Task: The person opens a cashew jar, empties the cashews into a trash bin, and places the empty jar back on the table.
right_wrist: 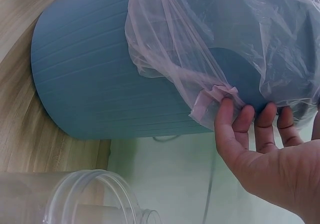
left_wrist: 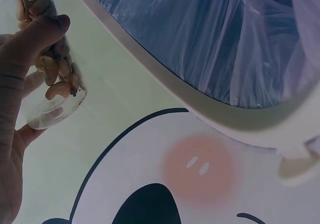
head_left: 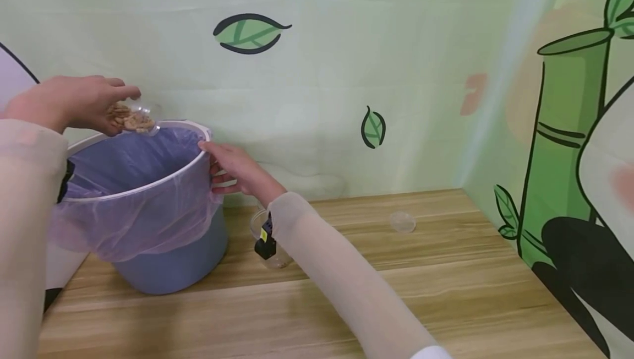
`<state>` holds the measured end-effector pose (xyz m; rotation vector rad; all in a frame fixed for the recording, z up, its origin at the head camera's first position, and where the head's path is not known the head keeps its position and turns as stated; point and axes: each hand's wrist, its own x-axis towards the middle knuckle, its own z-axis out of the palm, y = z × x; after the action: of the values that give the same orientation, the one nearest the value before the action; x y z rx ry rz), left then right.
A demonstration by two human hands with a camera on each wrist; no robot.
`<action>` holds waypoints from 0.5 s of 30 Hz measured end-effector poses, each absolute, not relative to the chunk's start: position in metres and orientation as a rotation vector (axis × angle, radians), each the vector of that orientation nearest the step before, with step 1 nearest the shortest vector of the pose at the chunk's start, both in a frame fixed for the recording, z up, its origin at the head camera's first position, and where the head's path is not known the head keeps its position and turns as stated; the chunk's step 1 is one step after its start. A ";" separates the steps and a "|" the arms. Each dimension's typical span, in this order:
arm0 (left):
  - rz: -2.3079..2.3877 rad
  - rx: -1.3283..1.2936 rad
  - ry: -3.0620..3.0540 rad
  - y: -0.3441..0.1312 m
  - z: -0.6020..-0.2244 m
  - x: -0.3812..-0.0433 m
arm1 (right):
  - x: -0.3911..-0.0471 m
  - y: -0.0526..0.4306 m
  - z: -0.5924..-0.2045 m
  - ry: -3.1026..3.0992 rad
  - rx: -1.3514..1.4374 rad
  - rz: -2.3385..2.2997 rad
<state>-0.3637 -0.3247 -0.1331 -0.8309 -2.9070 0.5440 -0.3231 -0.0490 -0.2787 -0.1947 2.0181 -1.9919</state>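
Observation:
My left hand point(head_left: 74, 103) grips a clear jar point(left_wrist: 77, 96) tilted on its side above the trash can, with cashews point(head_left: 134, 121) inside. The blue trash can point(head_left: 183, 262) stands upright on the table at the left, its pale rim folded over with a thin pinkish bag point(head_left: 163, 221). At the rim's right side my right hand point(head_left: 238, 169) holds on, thumb on top and bent fingers point(right_wrist: 266, 129) against the bag outside. The thumb is mostly cut off in the right wrist view. No contents can be made out in the visible part of the can.
Behind my right wrist stands another clear jar point(right_wrist: 20, 199), uncovered and partly hidden in the head view. A clear round lid point(head_left: 402, 222) lies on the wooden table point(head_left: 223, 320) farther right. Printed cloth walls point(head_left: 317, 72) close off the back and right side.

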 end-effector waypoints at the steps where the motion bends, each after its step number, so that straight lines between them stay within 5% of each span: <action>1: 0.544 -0.832 -2.903 -0.323 -0.133 -0.364 | -0.323 -0.049 -0.279 2.020 -0.192 -1.992; 15: 0.586 -0.851 -2.897 -0.316 -0.134 -0.368 | -0.327 -0.048 -0.277 1.924 -0.132 -1.959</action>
<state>-0.3678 -0.3155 -0.1343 -0.8510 -2.8967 0.5857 -0.3266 -0.0477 -0.2770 -0.1321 1.9237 -1.9592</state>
